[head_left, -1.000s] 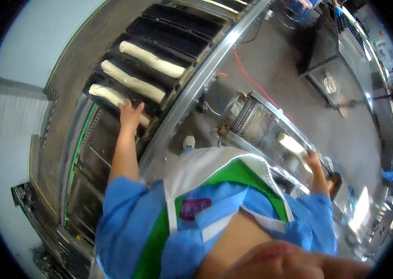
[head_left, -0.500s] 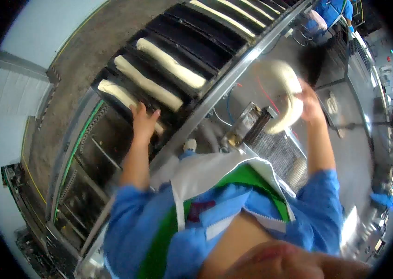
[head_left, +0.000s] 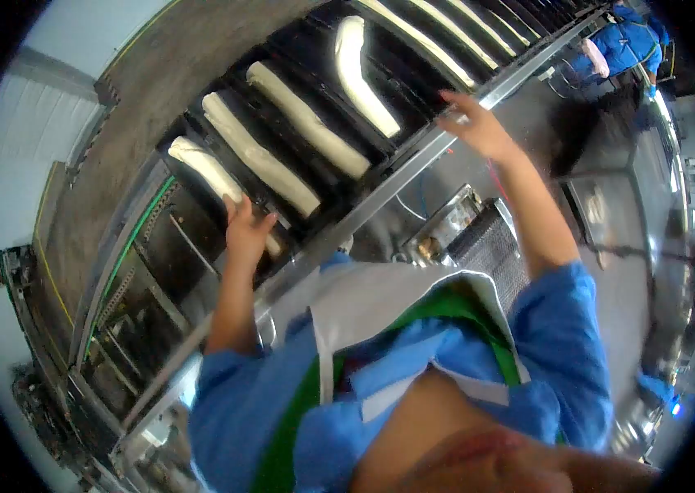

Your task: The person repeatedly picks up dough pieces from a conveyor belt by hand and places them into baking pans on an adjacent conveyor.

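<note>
From where I stand, the left hand lies over the lower part of the nearest dough log, its fingers parted and the thumb held away from them. How firmly it presses I can't tell. That log sits lengthwise in a dark trough, pale and plump, with a rumpled, folded upper end; some of it is hidden under the hand.

Beside it, in the next troughs, lie a second dough log and a third dough log, both soft cylinders with smooth, matt skins and slight creases. Then comes a bent dough log, curved at the top and straighter toward its lower end, its surface catching a bright glare. The right hand is near that lower end but apart from it, fingers spread in the air around the smooth metal rail that edges the troughs. Farther along lie slimmer dough strips, straight and even.

Below the right forearm runs a woven metal mesh belt in a steel frame, its grain fine and regular. The person wears a white apron, which hangs in smooth folds, over blue cloth. Away at the upper right, another person in blue bends beside the line.
</note>
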{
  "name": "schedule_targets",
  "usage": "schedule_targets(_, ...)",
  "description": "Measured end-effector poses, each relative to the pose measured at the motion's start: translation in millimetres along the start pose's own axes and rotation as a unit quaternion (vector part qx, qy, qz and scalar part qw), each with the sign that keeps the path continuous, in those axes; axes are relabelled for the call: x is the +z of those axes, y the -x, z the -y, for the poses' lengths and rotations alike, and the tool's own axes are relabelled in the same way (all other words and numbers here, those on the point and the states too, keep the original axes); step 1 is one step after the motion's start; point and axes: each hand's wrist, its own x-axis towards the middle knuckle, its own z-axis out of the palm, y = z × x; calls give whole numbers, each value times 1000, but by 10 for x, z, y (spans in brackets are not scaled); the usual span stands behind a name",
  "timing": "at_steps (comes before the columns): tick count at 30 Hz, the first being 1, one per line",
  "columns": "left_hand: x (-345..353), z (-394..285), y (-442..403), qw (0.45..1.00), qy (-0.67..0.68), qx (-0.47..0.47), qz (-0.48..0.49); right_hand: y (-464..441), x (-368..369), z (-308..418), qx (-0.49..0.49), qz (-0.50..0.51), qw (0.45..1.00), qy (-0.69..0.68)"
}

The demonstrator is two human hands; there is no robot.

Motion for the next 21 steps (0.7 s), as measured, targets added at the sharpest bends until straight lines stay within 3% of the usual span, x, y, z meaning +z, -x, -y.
schedule_targets(4,-11,17,-52,997,-18,-66,38,755,84,-1071,115,-57,991,30)
schedule_targets(7,-127,1,-23,994,13,-93,51,1613,-22,-1720,118,-129,971,164)
schedule_targets(8,-137,114,-17,995,28,-88,47,2015,-28,-2121,160,-145,948,233)
schedule_targets(9,-95,143,-98,994,40,-87,45,2268,-100,-2306,268,-130,931,212)
schedule_targets(11,-164,83,-114,992,33,-121,35,3168,-129,-2961,321,-90,900,282)
schedule_targets(12,-194,32,-146,988,32,-152,22,3646,-142,-3013,286,-80,906,303)
schedule_targets(13,-217,-11,-179,988,27,-152,23,4048,-91,-3305,376,-58,874,304)
schedule_targets(15,-270,-88,-276,986,-67,-151,16,4332,-170,-3005,520,92,818,226)
schedule_targets(17,-426,-86,-408,954,-278,-99,46,5277,192,-3485,389,-3,873,292)
schedule_targets(18,-502,-384,-500,920,-343,-166,90,4977,211,-2940,432,-21,821,372)
schedule_targets(19,-566,-672,-599,875,-405,-231,130,4788,100,-2740,434,-20,822,368)
schedule_targets(20,-567,-805,-706,850,-455,-243,107,4657,2,-2624,454,-2,820,348)
schedule_targets(21,-532,-937,-825,860,-469,-187,77,4586,-52,-2578,472,17,818,329)
